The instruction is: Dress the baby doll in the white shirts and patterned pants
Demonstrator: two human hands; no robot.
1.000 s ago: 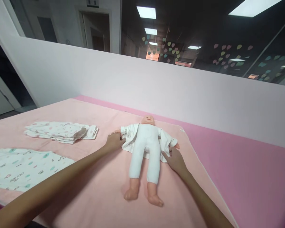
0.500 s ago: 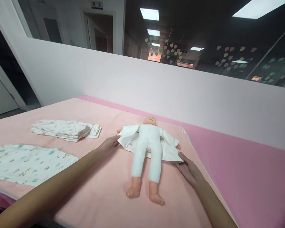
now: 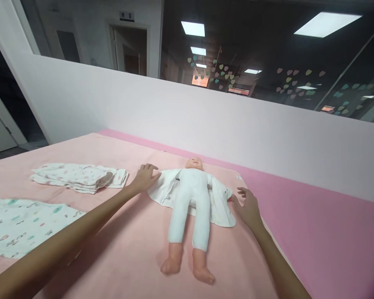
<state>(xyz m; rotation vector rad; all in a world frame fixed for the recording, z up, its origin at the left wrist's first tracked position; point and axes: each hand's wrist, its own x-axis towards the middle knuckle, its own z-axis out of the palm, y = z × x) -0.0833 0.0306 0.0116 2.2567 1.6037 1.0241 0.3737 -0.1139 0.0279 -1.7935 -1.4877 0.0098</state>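
Observation:
A baby doll [image 3: 189,209] with a white cloth body lies on its back on a light pink towel [image 3: 127,249]. An opened white garment [image 3: 218,203] is spread flat under it on both sides. My left hand [image 3: 145,177] rests with fingers spread at the garment's left edge, beside the doll's shoulder. My right hand [image 3: 248,205] lies open with fingers apart just right of the garment's right flap. Neither hand grips anything.
A folded patterned garment [image 3: 81,177] lies left of the doll, and another patterned cloth [image 3: 21,226] is spread at the near left. The darker pink bed surface [image 3: 324,232] extends right. A white partition wall [image 3: 205,116] stands behind the bed.
Both hands have let go of the white garment's flaps, which now lie spread flat. My left hand moved up beside the doll's shoulder; my right hand moved up and opened.

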